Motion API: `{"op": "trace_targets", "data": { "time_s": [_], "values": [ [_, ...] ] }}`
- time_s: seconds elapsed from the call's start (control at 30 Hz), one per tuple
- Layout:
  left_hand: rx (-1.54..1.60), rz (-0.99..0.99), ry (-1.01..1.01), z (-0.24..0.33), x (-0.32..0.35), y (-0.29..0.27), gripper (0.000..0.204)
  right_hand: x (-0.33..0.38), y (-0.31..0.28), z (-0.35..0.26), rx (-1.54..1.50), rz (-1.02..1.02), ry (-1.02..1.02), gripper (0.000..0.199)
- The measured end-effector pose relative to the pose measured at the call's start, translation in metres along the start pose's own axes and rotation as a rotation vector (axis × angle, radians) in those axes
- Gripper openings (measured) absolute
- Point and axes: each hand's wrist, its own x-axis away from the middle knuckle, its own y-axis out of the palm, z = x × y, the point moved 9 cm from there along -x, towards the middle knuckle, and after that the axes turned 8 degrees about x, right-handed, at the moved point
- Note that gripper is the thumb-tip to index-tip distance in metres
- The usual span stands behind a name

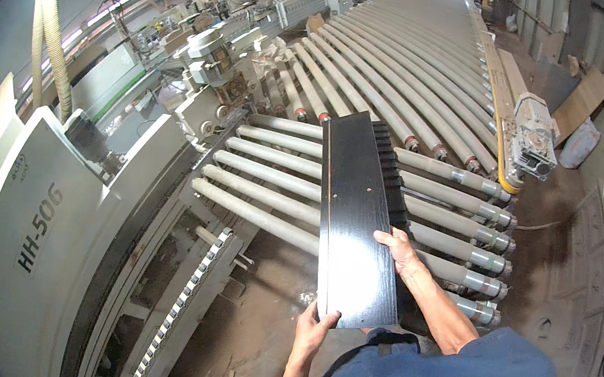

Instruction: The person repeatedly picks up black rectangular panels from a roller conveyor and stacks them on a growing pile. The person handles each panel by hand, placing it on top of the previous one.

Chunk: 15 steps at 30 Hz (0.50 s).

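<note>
A long glossy black panel [352, 188] slants across the middle of the head view, with small holes and a bright reflection on its face. My left hand [312, 330] grips its near left corner, thumb on top. Higher up, my right hand [400, 250] clasps the right edge, its thumb over the face and the other fingers hidden underneath. Behind the panel's right side shows a dark, stepped row of black edges [391, 172], lying over the rollers. Whether the panel touches them I cannot tell.
Grey conveyor rollers [265, 178] run beneath the panel, and a curved roller line [388, 69] stretches away behind. A pale machine [41, 229] with a chain track [182, 303] stands at left. A motor [535, 136] sits at right, near leaning cardboard [583, 101].
</note>
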Motion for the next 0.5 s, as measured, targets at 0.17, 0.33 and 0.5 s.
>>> {"op": "trace_targets", "data": {
  "time_s": [0.17, 0.33, 0.5],
  "values": [
    [0.019, -0.042, 0.069, 0.005, -0.02, 0.032, 0.044, -0.004, -0.039, -0.008, -0.031, 0.045, 0.06, 0.031],
    [-0.564, 0.058, 0.106, -0.015, -0.027, 0.022, 0.058, 0.019, -0.082, -0.051, 1.257, 0.636, -0.381, 0.053],
    [0.051, -0.056, -0.096, -0.062, -0.034, 0.051, 0.042, 0.046, -0.097, -0.034, 1.198, 0.585, -0.343, 0.064]
  ]
}}
